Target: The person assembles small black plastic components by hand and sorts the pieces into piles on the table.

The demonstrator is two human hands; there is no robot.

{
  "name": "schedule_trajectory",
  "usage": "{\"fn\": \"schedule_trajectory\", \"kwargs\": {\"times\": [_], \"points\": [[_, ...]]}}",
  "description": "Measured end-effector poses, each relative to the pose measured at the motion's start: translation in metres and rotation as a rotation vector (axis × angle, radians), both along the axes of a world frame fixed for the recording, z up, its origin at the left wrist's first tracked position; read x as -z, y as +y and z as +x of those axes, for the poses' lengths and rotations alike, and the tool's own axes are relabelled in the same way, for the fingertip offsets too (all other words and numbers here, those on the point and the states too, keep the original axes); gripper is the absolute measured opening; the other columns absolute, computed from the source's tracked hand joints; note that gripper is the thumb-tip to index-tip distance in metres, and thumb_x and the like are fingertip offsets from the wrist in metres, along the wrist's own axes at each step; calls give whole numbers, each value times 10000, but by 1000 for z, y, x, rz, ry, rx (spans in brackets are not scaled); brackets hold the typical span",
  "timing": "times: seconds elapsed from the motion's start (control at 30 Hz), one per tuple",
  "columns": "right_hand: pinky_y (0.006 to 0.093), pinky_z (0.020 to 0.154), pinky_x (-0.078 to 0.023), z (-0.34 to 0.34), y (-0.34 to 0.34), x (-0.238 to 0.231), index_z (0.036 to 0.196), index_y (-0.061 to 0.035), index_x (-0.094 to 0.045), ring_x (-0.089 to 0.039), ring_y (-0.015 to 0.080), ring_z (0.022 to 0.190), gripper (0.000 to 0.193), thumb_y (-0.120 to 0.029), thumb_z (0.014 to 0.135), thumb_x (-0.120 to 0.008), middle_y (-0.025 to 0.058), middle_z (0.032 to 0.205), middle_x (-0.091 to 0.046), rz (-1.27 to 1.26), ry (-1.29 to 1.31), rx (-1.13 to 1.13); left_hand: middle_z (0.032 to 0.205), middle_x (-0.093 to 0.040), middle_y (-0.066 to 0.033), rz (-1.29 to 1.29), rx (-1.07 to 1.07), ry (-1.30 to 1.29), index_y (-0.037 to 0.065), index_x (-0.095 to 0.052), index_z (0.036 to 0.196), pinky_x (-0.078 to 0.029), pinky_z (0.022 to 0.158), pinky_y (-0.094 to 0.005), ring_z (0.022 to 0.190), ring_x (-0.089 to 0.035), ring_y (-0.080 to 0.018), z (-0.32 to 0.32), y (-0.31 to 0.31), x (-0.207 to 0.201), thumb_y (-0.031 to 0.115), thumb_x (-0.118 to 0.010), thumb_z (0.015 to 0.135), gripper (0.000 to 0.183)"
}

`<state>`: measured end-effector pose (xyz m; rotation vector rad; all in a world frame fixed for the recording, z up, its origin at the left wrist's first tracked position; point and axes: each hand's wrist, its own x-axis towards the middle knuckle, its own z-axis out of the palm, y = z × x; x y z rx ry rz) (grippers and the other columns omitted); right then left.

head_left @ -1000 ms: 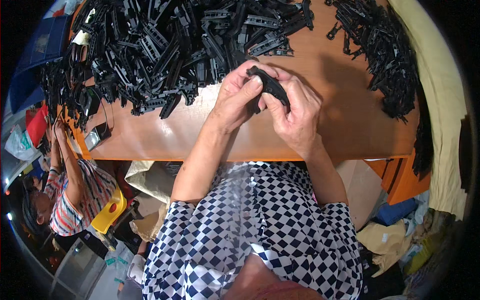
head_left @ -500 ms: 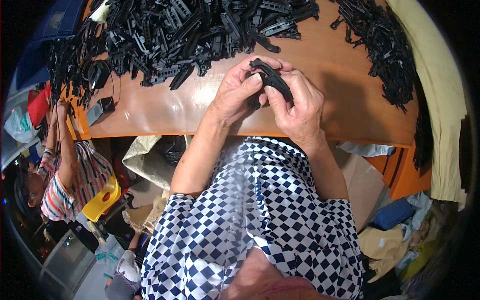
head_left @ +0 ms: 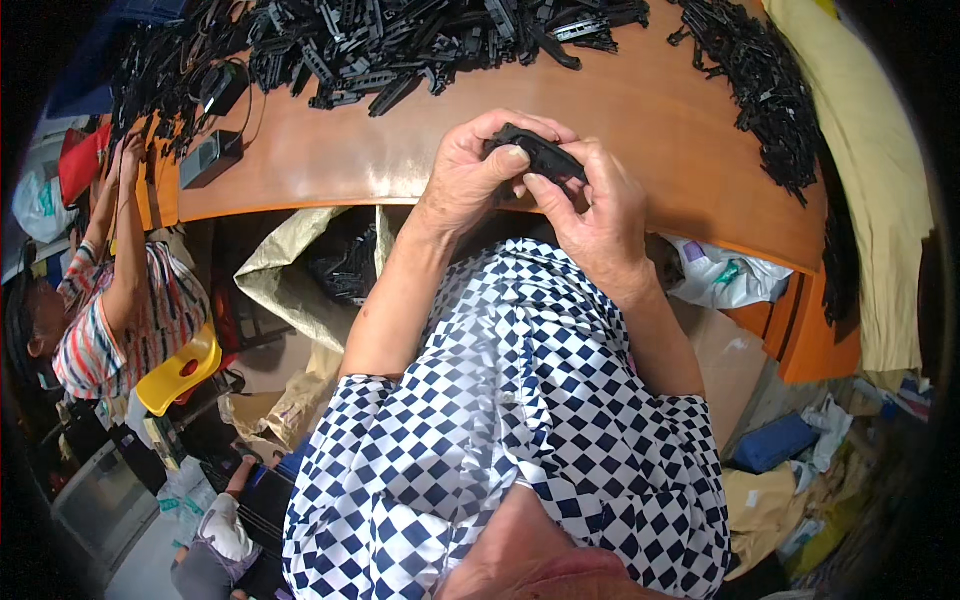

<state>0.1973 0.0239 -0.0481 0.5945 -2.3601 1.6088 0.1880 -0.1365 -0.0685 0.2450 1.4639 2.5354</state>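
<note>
A curved black plastic part [head_left: 545, 157] is held between both hands just above the table's front edge. My left hand [head_left: 470, 170] closes on its left end, thumb on top and fingers curled behind. My right hand [head_left: 608, 205] pinches the right end, with the thumb underneath and the fingers along the far side. Whether it is one piece or two pressed together is hidden by the fingers. Beyond the hands lies a heap of similar black plastic parts [head_left: 400, 45].
Slimmer black parts [head_left: 765, 110] are piled at the table's [head_left: 350, 150] right. Two dark boxes, one a small box [head_left: 212, 158], stand at left by a cable. An open sack [head_left: 285, 265] hangs below the front edge. A co-worker [head_left: 130, 300] works at left beside a yellow chair [head_left: 180, 370].
The black part has turned from a steep slant to lie nearly level between my hands. The view has shifted, so the table and heap sit higher in the picture.
</note>
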Motion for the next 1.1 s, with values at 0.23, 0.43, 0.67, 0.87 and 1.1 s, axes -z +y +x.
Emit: {"fn": "schedule_trajectory", "kwargs": {"times": [0.23,0.43,0.67,0.87,1.1], "points": [[309,543,-491,11,-2,-19,995,-16,-564,-622,221,640,331,-138,751,-752,103,803,-600,98,49,-71,1128,-605,-164,101,-16,64,-2,-618,1021,-507,765,-283,942,-617,-205,14,-4,-2,254,-719,802,352],[303,568,-507,19,-5,-29,1002,14,-551,-630,237,670,321,-77,756,-736,127,847,-588,79,56,-129,1096,-610,-151,127,-13,103,11,-621,993,-514,885,-374,1018,-600,-246,22,-6,-11,314,-766,756,411],[326,577,-519,23,-4,-33,985,28,-550,-641,265,682,291,-46,757,-716,145,837,-586,114,162,-135,1075,-633,-153,166,-85,203,-2,-629,1015,-524,681,-222,886,-633,-177,28,1,-7,197,-730,798,311],[330,560,-503,24,-5,-26,906,26,-572,-637,271,663,187,-6,760,-686,147,784,-599,93,310,-107,1060,-643,-145,210,-17,154,10,-633,1010,-498,607,-194,801,-610,-120,30,1,-3,196,-738,789,308],[320,547,-490,27,-6,-19,892,7,-579,-625,249,621,163,-17,772,-688,122,734,-593,58,325,-68,1126,-622,-153,231,40,108,15,-604,1066,-491,597,-183,777,-600,-97,33,-1,-9,252,-709,823,356]]}}
